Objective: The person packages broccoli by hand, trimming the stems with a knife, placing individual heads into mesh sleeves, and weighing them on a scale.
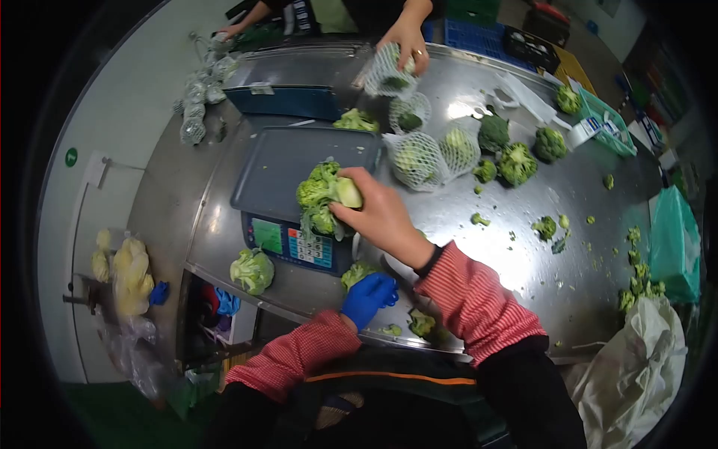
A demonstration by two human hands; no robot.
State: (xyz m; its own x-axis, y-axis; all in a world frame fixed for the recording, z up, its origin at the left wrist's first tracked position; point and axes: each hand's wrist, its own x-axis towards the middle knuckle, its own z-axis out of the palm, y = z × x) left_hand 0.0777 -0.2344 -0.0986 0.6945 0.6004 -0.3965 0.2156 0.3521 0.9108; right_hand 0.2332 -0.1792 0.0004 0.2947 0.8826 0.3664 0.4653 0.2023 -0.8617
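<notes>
My right hand (378, 213) is bare and closed around a broccoli head (318, 191), its pale cut stem turned right, above the front of the grey tray of a weighing scale (258, 168). The scale's green display and keypad (310, 248) face me. My left hand (369, 299), in a blue glove, is low at the table's near edge. Its fingers are curled against another broccoli head (357, 274), which the glove partly hides. Left of the keypad lies a broccoli head (252, 271). A small broccoli piece (421, 322) lies right of the glove.
Across the metal table (464, 269), another person's hand (406, 45) grips a netted broccoli (391, 71). More netted heads (416, 161) and loose broccoli (517, 164) lie beyond my right hand. Scraps (544, 227), a green basket (606, 123) and a green bag (673, 243) are at right.
</notes>
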